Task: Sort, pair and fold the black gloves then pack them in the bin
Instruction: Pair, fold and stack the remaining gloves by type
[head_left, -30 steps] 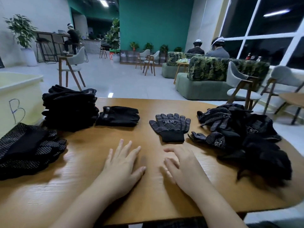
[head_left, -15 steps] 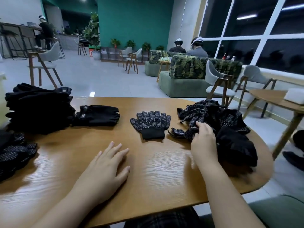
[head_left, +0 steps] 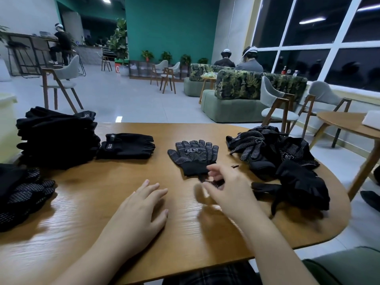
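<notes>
The left hand [head_left: 141, 208] lay flat on the wooden counter [head_left: 98, 202] near its front edge, palm down, fingers spread and its grip open on nothing. The right hand [head_left: 228, 190] hovered just beside it toward the middle of the counter, blurred, with the fingers curled and a dark dotted glove [head_left: 213, 183] showing between them (whether that grip was truly clamped on it I cannot tell, for the blur hid the fingertips).

Just beyond the right hand a dotted pair [head_left: 193, 154] lay flat in the middle of the counter, fingers pointing to the far edge, cuff toward the person. Left of it, well apart, sat a plain fingerless pair [head_left: 127, 146], touching a tall stack of plain black gloves [head_left: 57, 138] at the far left corner. A lower stack of dotted gloves [head_left: 22, 192] sat at the left edge, nearer the person.

Along the right edge sprawled a loose heap of unsorted gloves [head_left: 287, 167], dotted and plain mixed together. A small dark scrap [head_left: 235, 166] lay on the bare wood between the heap and the dotted pair.

A pale bin [head_left: 6, 120] stood past the far left corner, only partly in view.
</notes>
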The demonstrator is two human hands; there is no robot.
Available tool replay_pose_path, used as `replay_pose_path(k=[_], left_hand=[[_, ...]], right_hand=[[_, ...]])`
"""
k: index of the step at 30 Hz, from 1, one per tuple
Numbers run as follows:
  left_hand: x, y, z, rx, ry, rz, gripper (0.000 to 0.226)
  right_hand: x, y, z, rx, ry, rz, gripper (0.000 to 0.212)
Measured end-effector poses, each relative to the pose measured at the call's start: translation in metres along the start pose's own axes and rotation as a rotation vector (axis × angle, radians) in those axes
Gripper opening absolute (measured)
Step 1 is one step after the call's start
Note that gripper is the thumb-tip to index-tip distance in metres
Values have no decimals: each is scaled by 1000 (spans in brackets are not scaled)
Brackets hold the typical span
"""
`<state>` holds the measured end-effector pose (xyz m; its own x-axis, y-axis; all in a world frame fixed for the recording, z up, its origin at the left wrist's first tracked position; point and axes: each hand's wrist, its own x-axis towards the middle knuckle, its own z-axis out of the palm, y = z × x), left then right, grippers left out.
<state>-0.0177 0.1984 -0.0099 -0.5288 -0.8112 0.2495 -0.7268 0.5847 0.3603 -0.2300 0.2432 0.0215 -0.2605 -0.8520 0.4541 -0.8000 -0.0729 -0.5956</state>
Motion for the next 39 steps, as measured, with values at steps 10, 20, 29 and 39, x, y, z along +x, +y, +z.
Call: replay_pose_path(k=[10,20,29,39], left_hand=[[0,0,1,-2,-1,12,49],[0,-5,2,-111,46,186,47],[2,-9,8,-152,44,323,36],[24,12,20,-190,-86,452,36]], right_hand=[[-16,15,-4,-411,-18,316,51],[-33,-5,20,-22,-135,-31,16],[-45,-15,36,103,-80,-206,14],[-40,1,21,-218,-14,148,21]])
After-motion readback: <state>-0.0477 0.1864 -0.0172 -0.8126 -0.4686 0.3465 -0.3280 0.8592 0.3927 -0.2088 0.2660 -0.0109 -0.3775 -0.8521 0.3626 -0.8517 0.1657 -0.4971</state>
